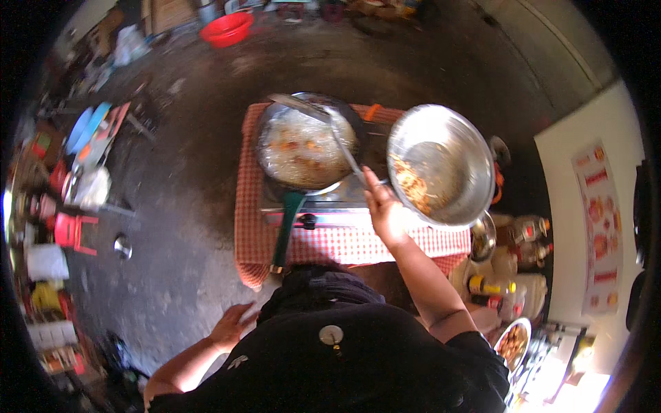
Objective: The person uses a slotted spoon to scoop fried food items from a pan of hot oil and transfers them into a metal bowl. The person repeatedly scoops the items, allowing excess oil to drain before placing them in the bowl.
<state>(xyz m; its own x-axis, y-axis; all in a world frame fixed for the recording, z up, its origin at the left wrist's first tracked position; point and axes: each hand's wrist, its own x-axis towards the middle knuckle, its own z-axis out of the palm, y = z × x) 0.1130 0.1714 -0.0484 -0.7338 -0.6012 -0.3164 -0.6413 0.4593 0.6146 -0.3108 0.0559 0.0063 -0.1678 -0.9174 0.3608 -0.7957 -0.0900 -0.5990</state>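
My right hand grips the handle of a long metal utensil, whose flat head hangs over the far rim of a frying pan. Bubbling oil with browned food pieces fills the pan, which sits on a gas stove; its green handle points toward me. Just beyond my right hand, a large steel bowl holds shredded, light brown food along its near left side. My left hand hangs empty beside my body, fingers apart.
A red checked cloth covers the small table under the stove. Bottles and a plate of browned food stand at the right. Across the floor at left are a red stool and a steel pot; a red basin lies farther off.
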